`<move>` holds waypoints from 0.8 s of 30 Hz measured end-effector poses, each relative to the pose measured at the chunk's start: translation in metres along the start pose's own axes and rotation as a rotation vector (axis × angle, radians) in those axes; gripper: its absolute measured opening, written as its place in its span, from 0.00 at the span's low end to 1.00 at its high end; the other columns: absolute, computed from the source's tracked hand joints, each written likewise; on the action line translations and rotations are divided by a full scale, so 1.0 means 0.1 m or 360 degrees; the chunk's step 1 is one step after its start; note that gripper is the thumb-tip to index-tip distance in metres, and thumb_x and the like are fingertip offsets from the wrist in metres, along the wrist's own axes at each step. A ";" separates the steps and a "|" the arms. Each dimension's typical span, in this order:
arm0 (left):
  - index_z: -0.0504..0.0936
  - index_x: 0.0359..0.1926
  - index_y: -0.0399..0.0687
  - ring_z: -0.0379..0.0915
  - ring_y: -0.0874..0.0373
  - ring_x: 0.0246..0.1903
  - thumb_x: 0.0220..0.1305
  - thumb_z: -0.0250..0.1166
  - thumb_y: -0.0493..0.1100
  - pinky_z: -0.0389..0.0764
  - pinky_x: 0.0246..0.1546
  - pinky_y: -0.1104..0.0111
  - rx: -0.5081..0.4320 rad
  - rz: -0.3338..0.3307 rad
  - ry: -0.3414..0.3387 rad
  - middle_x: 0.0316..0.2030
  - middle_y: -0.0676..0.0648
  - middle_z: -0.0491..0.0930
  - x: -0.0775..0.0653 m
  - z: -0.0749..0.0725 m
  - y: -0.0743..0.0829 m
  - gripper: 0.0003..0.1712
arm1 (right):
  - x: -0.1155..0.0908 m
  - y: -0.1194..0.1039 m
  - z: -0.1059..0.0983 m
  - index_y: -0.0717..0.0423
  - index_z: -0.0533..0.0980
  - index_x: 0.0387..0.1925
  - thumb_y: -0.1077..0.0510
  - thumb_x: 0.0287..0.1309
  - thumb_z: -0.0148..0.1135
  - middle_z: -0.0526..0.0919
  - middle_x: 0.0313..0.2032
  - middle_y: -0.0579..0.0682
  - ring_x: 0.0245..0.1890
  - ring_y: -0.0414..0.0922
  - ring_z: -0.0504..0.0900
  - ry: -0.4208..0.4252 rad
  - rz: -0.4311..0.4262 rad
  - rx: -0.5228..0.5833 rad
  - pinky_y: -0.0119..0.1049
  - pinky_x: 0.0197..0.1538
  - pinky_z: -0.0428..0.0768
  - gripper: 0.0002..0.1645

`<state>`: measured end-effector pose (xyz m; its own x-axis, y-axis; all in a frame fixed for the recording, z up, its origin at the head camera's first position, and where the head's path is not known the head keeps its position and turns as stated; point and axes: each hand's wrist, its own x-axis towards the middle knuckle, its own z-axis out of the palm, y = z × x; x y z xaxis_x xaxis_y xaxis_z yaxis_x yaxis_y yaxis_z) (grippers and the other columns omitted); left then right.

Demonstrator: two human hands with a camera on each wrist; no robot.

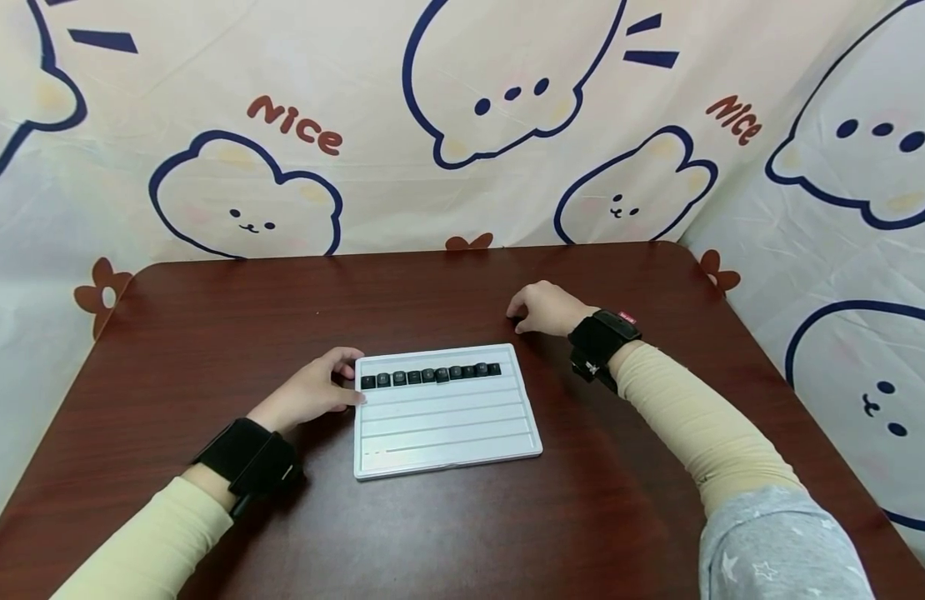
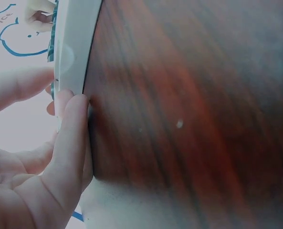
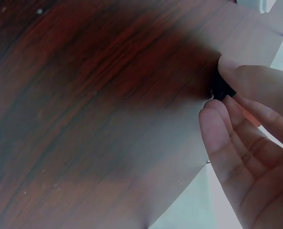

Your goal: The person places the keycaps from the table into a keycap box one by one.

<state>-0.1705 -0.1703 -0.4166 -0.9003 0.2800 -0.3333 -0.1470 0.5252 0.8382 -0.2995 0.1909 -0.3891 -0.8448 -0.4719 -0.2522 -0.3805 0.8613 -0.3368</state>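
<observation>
A white ridged tray (image 1: 447,425) lies on the table, with a row of black keycaps (image 1: 428,375) along its far groove. My left hand (image 1: 320,387) grips the tray by its left edge near the far corner. In the left wrist view, fingertips (image 2: 77,107) press against the tray's side (image 2: 77,43). Beyond the tray's far right corner, my right hand (image 1: 548,308) is low over the table. Its thumb and fingers pinch a small black piece (image 3: 221,88), which looks like a keycap and is partly hidden by the fingers.
The dark red-brown wooden table (image 1: 432,542) has rounded far corners. Behind it and to both sides hangs a pale cloth (image 1: 387,200) printed with cartoon outlines. Black straps (image 1: 603,340) with cameras sit on both wrists.
</observation>
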 end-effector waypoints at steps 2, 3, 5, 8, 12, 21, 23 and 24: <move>0.66 0.68 0.32 0.70 0.46 0.45 0.62 0.70 0.31 0.81 0.38 0.63 -0.0006 0.0003 -0.0005 0.50 0.36 0.69 0.00 0.00 0.00 0.36 | -0.01 0.01 0.00 0.62 0.85 0.48 0.68 0.59 0.71 0.85 0.50 0.58 0.50 0.53 0.80 0.0013 -0.0014 0.0014 0.48 0.56 0.78 0.15; 0.66 0.68 0.32 0.70 0.46 0.45 0.62 0.70 0.31 0.81 0.38 0.64 -0.0007 0.0004 -0.0006 0.50 0.36 0.69 0.00 0.00 0.00 0.36 | -0.01 0.02 0.00 0.62 0.85 0.48 0.69 0.58 0.71 0.85 0.49 0.57 0.50 0.53 0.80 0.0020 -0.0021 0.0023 0.48 0.55 0.78 0.14; 0.66 0.68 0.32 0.70 0.46 0.45 0.62 0.70 0.31 0.81 0.38 0.63 -0.0009 0.0004 -0.0007 0.50 0.36 0.68 0.00 0.00 0.00 0.35 | -0.02 0.03 -0.01 0.61 0.86 0.46 0.70 0.58 0.70 0.85 0.48 0.57 0.48 0.52 0.80 0.0036 -0.0042 0.0054 0.48 0.54 0.79 0.14; 0.67 0.68 0.33 0.70 0.46 0.45 0.62 0.70 0.31 0.80 0.38 0.63 -0.0011 -0.0001 -0.0002 0.50 0.36 0.68 0.01 -0.01 -0.01 0.35 | -0.04 0.05 -0.02 0.60 0.85 0.45 0.71 0.58 0.69 0.85 0.44 0.55 0.44 0.51 0.79 0.0060 -0.0071 0.0119 0.46 0.51 0.79 0.13; 0.67 0.68 0.33 0.70 0.46 0.44 0.62 0.70 0.31 0.80 0.37 0.64 -0.0010 -0.0005 0.0002 0.50 0.36 0.68 0.02 -0.01 -0.02 0.35 | -0.07 0.09 -0.04 0.60 0.84 0.45 0.70 0.59 0.68 0.85 0.42 0.54 0.42 0.51 0.79 0.0076 -0.0113 0.0207 0.46 0.49 0.79 0.12; 0.66 0.68 0.32 0.70 0.47 0.42 0.61 0.71 0.31 0.79 0.36 0.63 -0.0016 0.0020 -0.0013 0.50 0.35 0.68 0.00 -0.01 -0.01 0.36 | -0.14 0.23 -0.04 0.60 0.83 0.47 0.70 0.59 0.67 0.84 0.41 0.53 0.41 0.50 0.79 0.0043 -0.0135 0.0435 0.40 0.45 0.80 0.14; 0.67 0.68 0.32 0.70 0.46 0.42 0.61 0.71 0.31 0.79 0.36 0.63 -0.0023 0.0019 -0.0013 0.50 0.35 0.69 0.01 -0.01 -0.01 0.36 | -0.17 0.26 -0.04 0.60 0.83 0.49 0.70 0.59 0.67 0.84 0.41 0.53 0.41 0.49 0.79 0.0033 -0.0114 0.0466 0.39 0.45 0.80 0.15; 0.67 0.68 0.32 0.70 0.46 0.43 0.61 0.71 0.31 0.79 0.36 0.63 -0.0024 0.0017 -0.0014 0.50 0.35 0.69 0.01 -0.01 -0.01 0.36 | -0.18 0.27 -0.04 0.59 0.84 0.49 0.69 0.59 0.67 0.84 0.42 0.52 0.41 0.49 0.79 0.0029 -0.0106 0.0477 0.39 0.44 0.80 0.16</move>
<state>-0.1713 -0.1715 -0.4175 -0.8983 0.2923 -0.3282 -0.1437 0.5103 0.8479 -0.2960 0.2236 -0.3903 -0.8296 -0.5194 -0.2050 -0.3095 0.7333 -0.6054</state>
